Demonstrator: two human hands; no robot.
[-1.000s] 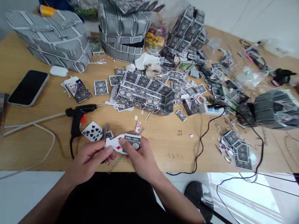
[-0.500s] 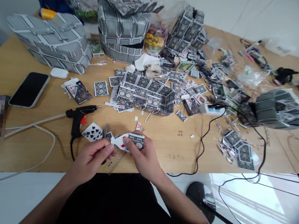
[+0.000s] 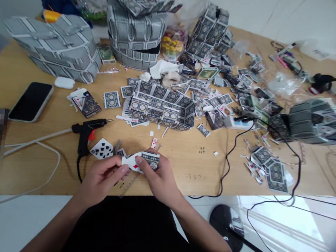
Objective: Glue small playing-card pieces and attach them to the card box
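Note:
Both hands meet over the near edge of the wooden table [image 3: 14, 165]. My left hand [image 3: 101, 179] and my right hand [image 3: 158, 179] pinch a folded playing card piece [image 3: 141, 161] between them; a red diamond shows on its white face and its patterned back faces right. A spade card [image 3: 102, 149] lies just left of my left hand. A black hot glue gun [image 3: 86, 133] rests beside it, nozzle pointing right. A clear ruler [image 3: 127, 184] lies under my hands.
A low box built of cards [image 3: 162, 107] stands mid-table among several loose cards. Larger card-covered forms sit at the back left [image 3: 56, 44], back centre [image 3: 136, 33] and right [image 3: 317, 120]. A phone [image 3: 31, 100], white cables [image 3: 32, 143] and a black cord [image 3: 227, 165] lie nearby.
My hands and the card piece stay in nearly the same spot; the fingers have shifted slightly on the card. The view has drifted a little.

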